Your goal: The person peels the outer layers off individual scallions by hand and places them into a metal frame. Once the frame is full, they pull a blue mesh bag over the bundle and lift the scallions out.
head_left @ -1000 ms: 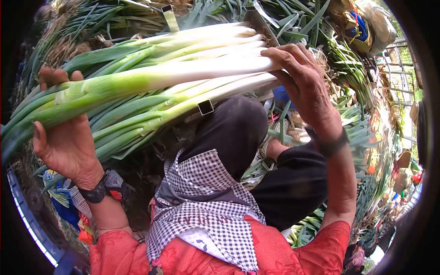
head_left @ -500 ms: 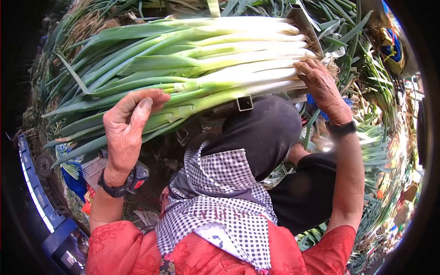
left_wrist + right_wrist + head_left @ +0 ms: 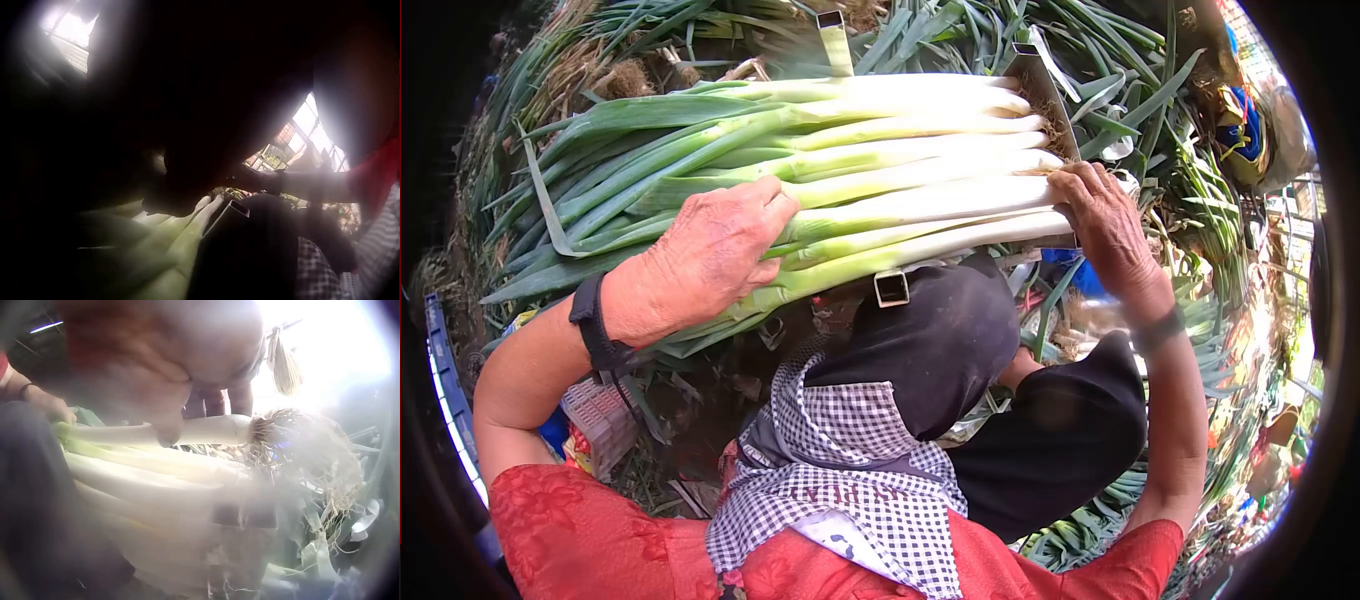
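Now your right hand pinches one leek near its root end, on the near side of the pile. Your left hand seems to grip its green part, but the left wrist view is very dark. The white ends sit by a metal plate. A square post is tight beside your knee. More room shows between knee and left arm.

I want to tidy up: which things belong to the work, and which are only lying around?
Work:
long white-and-green leeks, left hand and right hand on them
square-tube metal rack holding them

Apparently lying about:
pale pinkish crate
blue-and-yellow bundle
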The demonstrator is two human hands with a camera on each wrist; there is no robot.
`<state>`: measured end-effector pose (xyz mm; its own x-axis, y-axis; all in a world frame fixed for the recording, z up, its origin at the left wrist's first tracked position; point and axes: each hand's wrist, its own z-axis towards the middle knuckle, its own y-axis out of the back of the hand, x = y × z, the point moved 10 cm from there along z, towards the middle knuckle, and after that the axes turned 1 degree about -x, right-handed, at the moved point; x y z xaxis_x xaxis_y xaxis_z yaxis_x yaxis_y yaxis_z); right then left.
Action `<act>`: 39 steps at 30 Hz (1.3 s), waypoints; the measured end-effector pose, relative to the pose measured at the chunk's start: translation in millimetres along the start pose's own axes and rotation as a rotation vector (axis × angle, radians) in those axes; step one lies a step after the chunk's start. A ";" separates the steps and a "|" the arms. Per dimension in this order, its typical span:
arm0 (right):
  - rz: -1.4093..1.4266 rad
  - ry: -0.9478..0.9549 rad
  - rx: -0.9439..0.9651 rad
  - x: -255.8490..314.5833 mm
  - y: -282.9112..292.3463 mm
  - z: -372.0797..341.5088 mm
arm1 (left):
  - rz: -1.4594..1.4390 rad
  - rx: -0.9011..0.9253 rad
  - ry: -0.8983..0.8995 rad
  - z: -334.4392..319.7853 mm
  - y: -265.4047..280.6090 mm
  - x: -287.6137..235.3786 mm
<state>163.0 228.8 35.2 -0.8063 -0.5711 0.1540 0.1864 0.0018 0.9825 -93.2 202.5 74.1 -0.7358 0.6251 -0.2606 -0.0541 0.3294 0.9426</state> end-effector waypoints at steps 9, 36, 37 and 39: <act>0.016 0.049 -0.296 -36.6 -12.3 122.8 | 0.437 -0.215 0.204 24.3 89.2 103.1; -0.212 0.019 -0.002 -52.6 -81.4 165.4 | -0.108 0.270 0.079 85.6 -2.5 166.4; -0.212 0.016 0.004 -52.8 -81.6 165.1 | -0.113 0.272 0.076 86.3 -4.9 168.2; -0.266 0.041 0.019 -47.7 -82.4 164.8 | -0.046 0.291 0.113 84.9 -8.3 173.9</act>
<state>93.6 391.1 -35.8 -0.8018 -0.5866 -0.1139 -0.0402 -0.1373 0.9897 -163.4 368.5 3.2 -0.8081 0.5276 -0.2619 0.0943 0.5548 0.8266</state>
